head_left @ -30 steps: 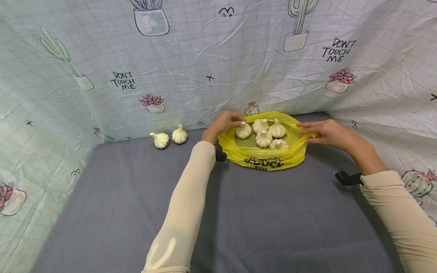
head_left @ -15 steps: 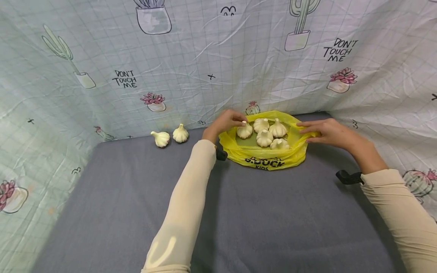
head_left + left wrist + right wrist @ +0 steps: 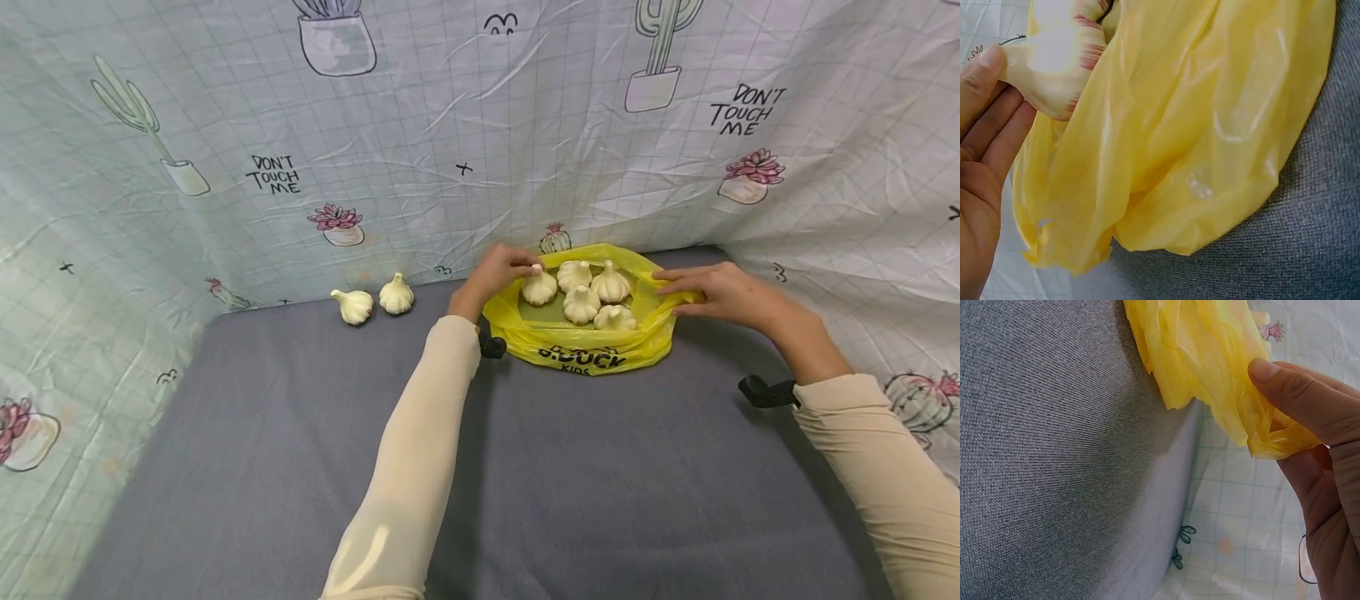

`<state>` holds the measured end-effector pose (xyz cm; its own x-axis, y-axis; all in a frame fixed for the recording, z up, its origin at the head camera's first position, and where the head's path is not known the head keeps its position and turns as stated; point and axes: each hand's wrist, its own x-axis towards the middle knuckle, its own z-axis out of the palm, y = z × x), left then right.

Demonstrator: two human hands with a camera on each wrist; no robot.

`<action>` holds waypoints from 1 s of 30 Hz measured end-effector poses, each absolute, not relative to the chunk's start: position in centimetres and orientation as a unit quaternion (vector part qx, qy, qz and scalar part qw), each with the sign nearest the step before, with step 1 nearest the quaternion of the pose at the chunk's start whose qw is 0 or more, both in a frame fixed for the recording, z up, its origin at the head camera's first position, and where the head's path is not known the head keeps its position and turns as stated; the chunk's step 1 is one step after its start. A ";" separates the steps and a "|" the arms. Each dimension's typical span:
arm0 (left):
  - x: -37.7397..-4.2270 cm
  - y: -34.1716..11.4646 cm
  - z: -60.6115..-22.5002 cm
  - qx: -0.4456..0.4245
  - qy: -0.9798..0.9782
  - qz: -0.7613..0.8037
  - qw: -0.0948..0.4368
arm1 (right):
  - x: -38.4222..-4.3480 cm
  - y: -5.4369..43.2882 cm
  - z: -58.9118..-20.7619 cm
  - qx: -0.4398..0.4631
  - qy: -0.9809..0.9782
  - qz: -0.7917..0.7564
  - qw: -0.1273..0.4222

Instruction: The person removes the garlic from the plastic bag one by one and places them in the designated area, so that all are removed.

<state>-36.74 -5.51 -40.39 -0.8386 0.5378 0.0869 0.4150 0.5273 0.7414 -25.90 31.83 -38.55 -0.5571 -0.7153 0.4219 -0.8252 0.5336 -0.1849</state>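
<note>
A yellow plastic bag (image 3: 592, 358) with black lettering lies at the back of the table, its mouth spread wide. Several garlic bulbs (image 3: 581, 305) sit inside it. At the bag's left rim my left hand (image 3: 501, 271) pinches the stem of one garlic bulb (image 3: 538, 287); the left wrist view shows thumb and fingers on the stem of this bulb (image 3: 1054, 69), its base toward the bag. My right hand (image 3: 723, 292) holds the bag's right rim, and in the right wrist view the thumb presses the gathered yellow plastic (image 3: 1272, 431) against the fingers.
Two more garlic bulbs, one on its side (image 3: 354, 307) and one upright (image 3: 396, 294), rest left of the bag near the table's back edge. A printed cloth (image 3: 420, 125) hangs behind and at both sides of the grey table (image 3: 615, 483).
My left hand and the garlic bulb it pinches have shifted very slightly right. The right hand keeps its place on the bag's rim, and the two bulbs outside have not moved.
</note>
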 end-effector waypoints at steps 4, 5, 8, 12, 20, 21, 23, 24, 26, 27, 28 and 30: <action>-36.6 -5.5 -40.1 0.281 0.868 0.403 0.072 | -25.9 31.7 -38.5 0.448 -0.862 0.187 0.145; -36.6 -5.5 -40.0 0.281 0.867 0.405 0.069 | -25.9 31.7 -38.5 0.449 -0.862 0.188 0.144; -36.2 -5.4 -39.3 0.288 0.864 0.409 0.058 | -26.0 31.6 -38.5 0.449 -0.862 0.185 0.143; -35.5 -5.2 -37.8 0.310 0.859 0.404 0.041 | -26.0 31.6 -38.6 0.441 -0.868 0.184 0.136; -34.1 -4.6 -35.9 0.354 0.845 0.400 0.019 | -25.6 31.6 -38.3 0.433 -0.873 0.173 0.140; -34.0 -4.6 -35.8 0.355 0.844 0.402 0.019 | -25.5 31.6 -38.3 0.432 -0.874 0.172 0.140; -33.7 -4.6 -35.5 0.356 0.843 0.403 0.020 | -25.5 31.6 -38.3 0.430 -0.875 0.170 0.141; -33.6 -4.6 -35.4 0.357 0.842 0.404 0.020 | -25.4 31.6 -38.3 0.429 -0.876 0.171 0.141; -33.4 -4.7 -35.2 0.359 0.840 0.406 0.020 | -25.4 31.6 -38.3 0.430 -0.875 0.170 0.145; -33.3 -4.7 -35.1 0.361 0.839 0.406 0.021 | -25.3 31.7 -38.3 0.431 -0.874 0.167 0.149; -33.2 -4.8 -35.1 0.363 0.838 0.406 0.020 | -25.3 31.7 -38.2 0.432 -0.873 0.166 0.152; -33.0 -4.8 -35.0 0.367 0.836 0.408 0.019 | -25.2 31.7 -38.2 0.433 -0.872 0.165 0.156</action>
<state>-33.01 -4.83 -34.95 -0.7294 0.6294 0.2679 0.5984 0.3973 0.6958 -25.24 31.70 -38.17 -0.5760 -0.7043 0.4148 -0.8072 0.5701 -0.1530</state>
